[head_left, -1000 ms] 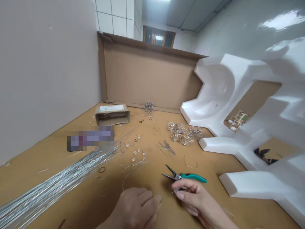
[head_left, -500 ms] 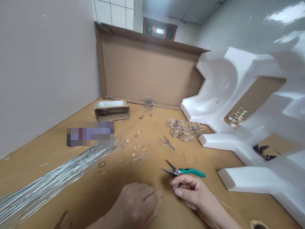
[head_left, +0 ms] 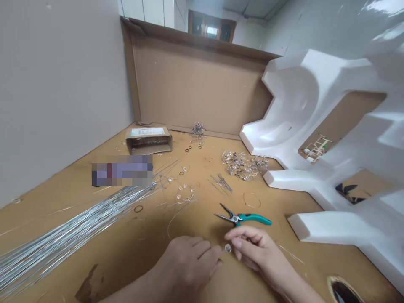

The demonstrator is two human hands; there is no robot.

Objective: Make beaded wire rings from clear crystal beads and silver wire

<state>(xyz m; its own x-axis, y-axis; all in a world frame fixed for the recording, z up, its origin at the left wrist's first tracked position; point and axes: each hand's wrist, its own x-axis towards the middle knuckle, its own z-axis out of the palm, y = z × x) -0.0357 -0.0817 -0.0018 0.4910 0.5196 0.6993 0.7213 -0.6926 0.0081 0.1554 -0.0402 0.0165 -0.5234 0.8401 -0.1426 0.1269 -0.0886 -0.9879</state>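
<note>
My left hand (head_left: 195,261) is closed, its fingers curled, and a thin wire (head_left: 169,225) bends up from behind it. Just off its fingertips is a clear faceted bead (head_left: 228,248), between my two hands. My right hand (head_left: 252,250) is beside the bead, thumb and forefinger a little apart and the other fingers curled. Whether a fingertip touches the bead I cannot tell. Right above that hand lie long-nose pliers (head_left: 235,219) with teal handles, their jaws spread. Farther off, several loose clear beads (head_left: 179,196) lie on the brown table (head_left: 202,198).
A bundle of straight metal wires (head_left: 85,227) stretches across the left. Behind it are a blurred purple item (head_left: 126,170) and a small open cardboard box (head_left: 148,141). Beaded wire loops (head_left: 241,165) are piled near the white foam packing (head_left: 311,227). Short wire pieces (head_left: 224,183) lie mid-table.
My right thumb and forefinger have come away from the bead they pinched. My left hand has moved right, closer to the bead. The view has shifted slightly.
</note>
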